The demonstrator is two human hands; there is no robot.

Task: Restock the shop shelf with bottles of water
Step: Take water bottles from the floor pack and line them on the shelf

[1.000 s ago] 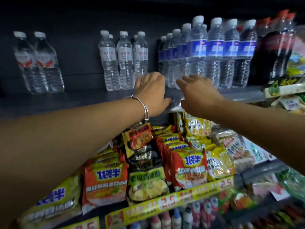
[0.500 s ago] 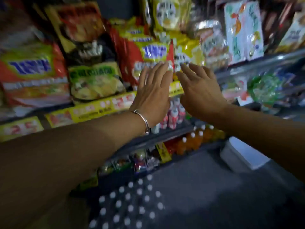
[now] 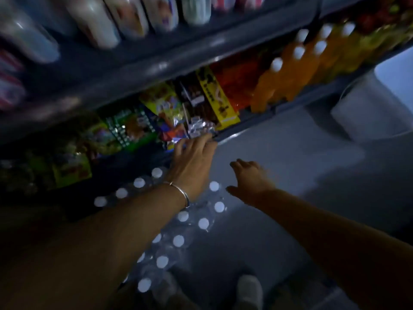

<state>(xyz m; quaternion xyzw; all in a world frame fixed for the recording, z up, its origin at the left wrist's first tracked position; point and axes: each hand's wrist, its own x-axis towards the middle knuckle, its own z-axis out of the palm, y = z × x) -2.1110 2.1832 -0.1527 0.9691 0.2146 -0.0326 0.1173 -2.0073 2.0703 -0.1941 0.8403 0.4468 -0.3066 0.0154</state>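
Both hands reaching down to the water pack on the floor just below the bottom shelf. Left hand and right hand have loose fingers and hold nothing. Risk: shrink-wrap is thin, slick and crinkly (view is blurred), so a one-bottle pull could snag or tip neighbours. Caps are round and white, bottles clear ribbed plastic.

A small shop: dark metal shelves are crowded with snack packets and orange drink bottles, and a shrink-wrapped pack of water bottles stands on the grey floor.
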